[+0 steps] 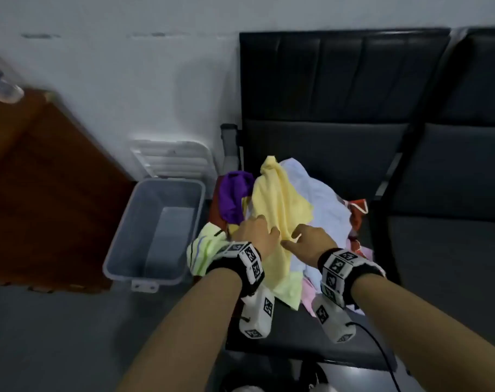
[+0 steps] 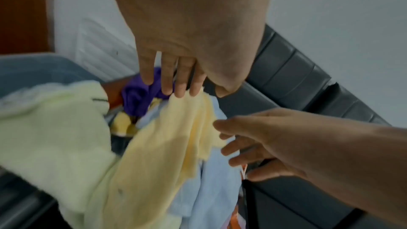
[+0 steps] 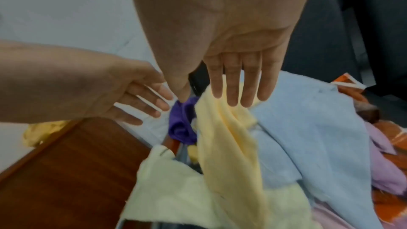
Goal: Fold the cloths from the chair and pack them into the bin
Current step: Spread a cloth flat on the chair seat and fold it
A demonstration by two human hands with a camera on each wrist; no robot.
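Both hands reach over the cloth pile with fingers straight and spread, holding nothing: the left hand (image 1: 256, 233) at 9 o'clock of the right hand (image 1: 311, 239), fingertips of each just at the yellow cloth (image 1: 280, 199). That cloth lies on top of the heap on the black chair (image 1: 339, 154), a pale blue cloth (image 1: 325, 210) at its 3 o'clock, a purple cloth (image 1: 235, 193) at its 9 o'clock. At 9 o'clock of the chair stands the grey bin (image 1: 122, 250) on the floor, nothing seen inside it
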